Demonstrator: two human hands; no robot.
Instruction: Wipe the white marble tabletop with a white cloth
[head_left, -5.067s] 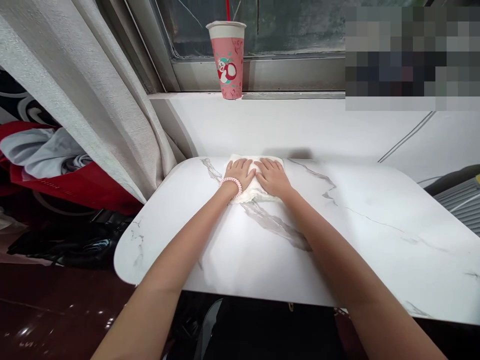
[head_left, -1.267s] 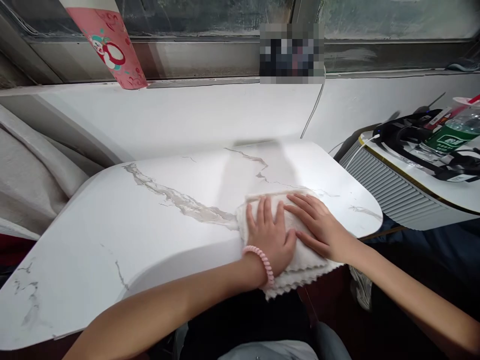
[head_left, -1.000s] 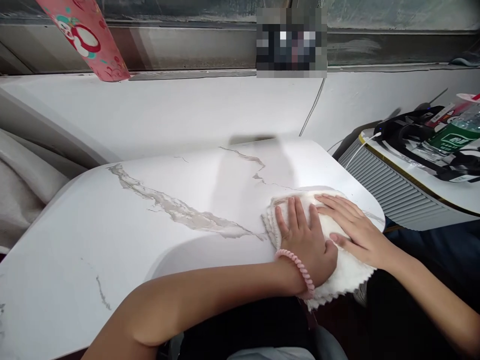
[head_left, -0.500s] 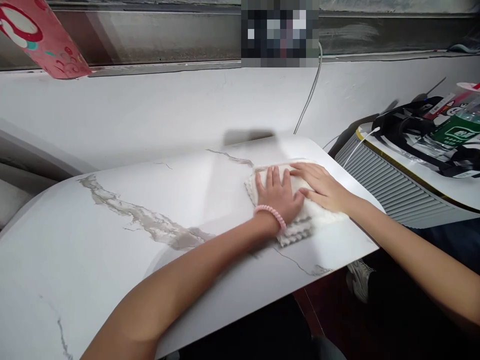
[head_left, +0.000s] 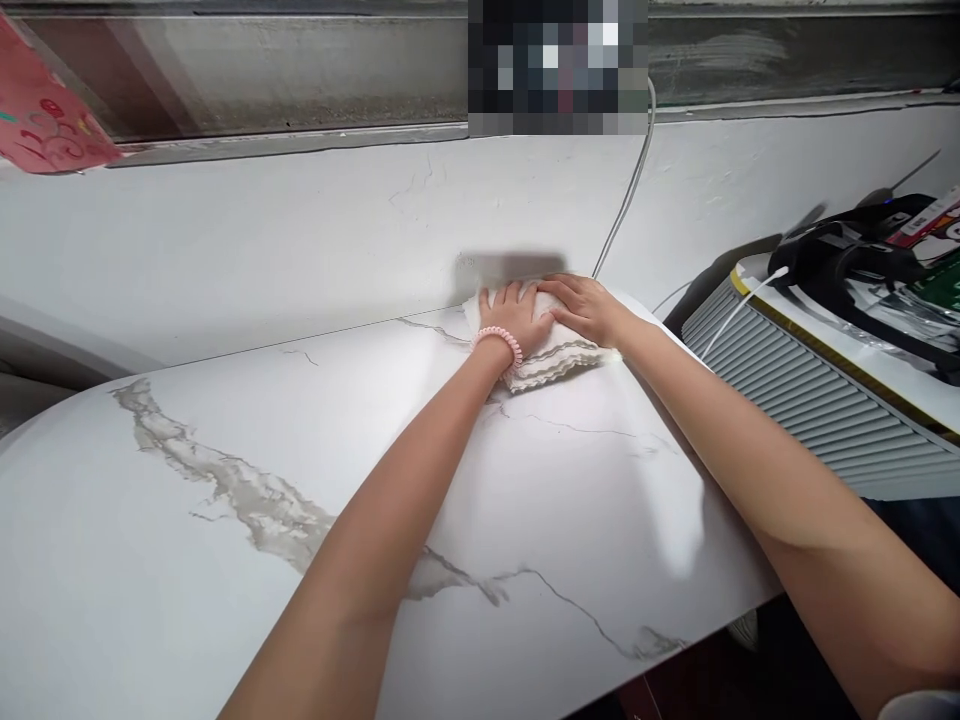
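Note:
A folded white cloth (head_left: 559, 362) with wavy edges lies on the white marble-patterned table (head_left: 585, 510), close to the wall. My left hand (head_left: 517, 318), with a pink coiled band at the wrist, presses flat on the cloth's left part with its fingers spread. Beside it, my right hand (head_left: 589, 308) rests on the right part of the cloth, its fingers stretched out toward the left hand. Neither hand is wrapped round the cloth; both palms bear down on it from above.
To the right stands a ribbed grey-white appliance (head_left: 795, 370) carrying a black frame-like object (head_left: 862, 270) and a bottle with a green label (head_left: 941, 285). A pale cable (head_left: 626, 205) hangs down the white wall (head_left: 315, 230). A red paper piece (head_left: 52, 125) hangs at upper left.
Both hands have pushed the cloth away from me across the table, up to the wall side. The view has shifted a little.

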